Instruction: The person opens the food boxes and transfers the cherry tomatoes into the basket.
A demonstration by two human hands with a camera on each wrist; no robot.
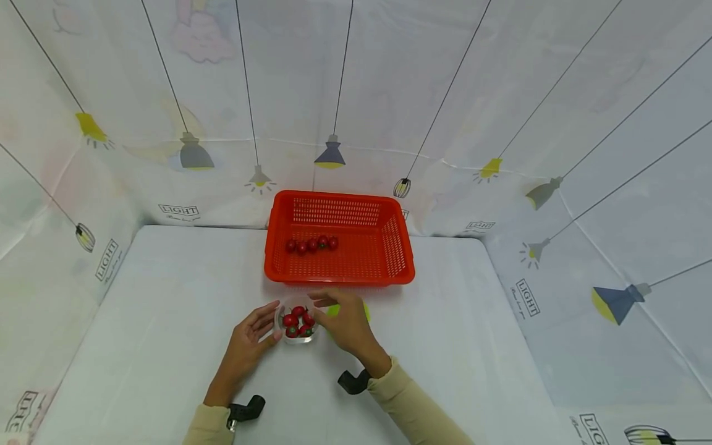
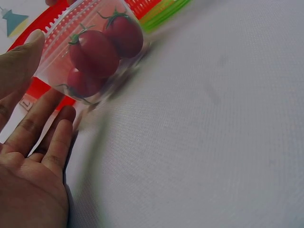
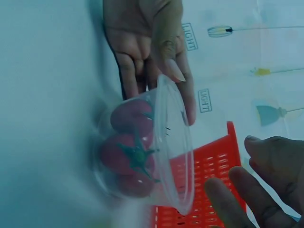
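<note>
A small clear plastic cup (image 1: 296, 324) with several red cherry tomatoes (image 1: 290, 320) stands on the white table, just in front of a red slotted basket (image 1: 389, 247). My left hand (image 1: 267, 321) lies at the cup's left side with straight fingers. In the left wrist view its thumb (image 2: 21, 57) touches the cup (image 2: 61, 47). My right hand (image 1: 334, 312) hovers at the cup's right, fingers loosely bent and holding nothing. In the right wrist view its fingertips (image 3: 247, 180) stay apart from the cup rim (image 3: 178, 142). A green lid (image 1: 365, 309) lies partly hidden under the right hand.
Several more cherry tomatoes (image 1: 311, 243) lie in a row inside the basket. White cloth walls printed with lamps close in the table (image 1: 167, 296) on three sides. Black wrist mounts (image 1: 245, 409) sit on both forearms.
</note>
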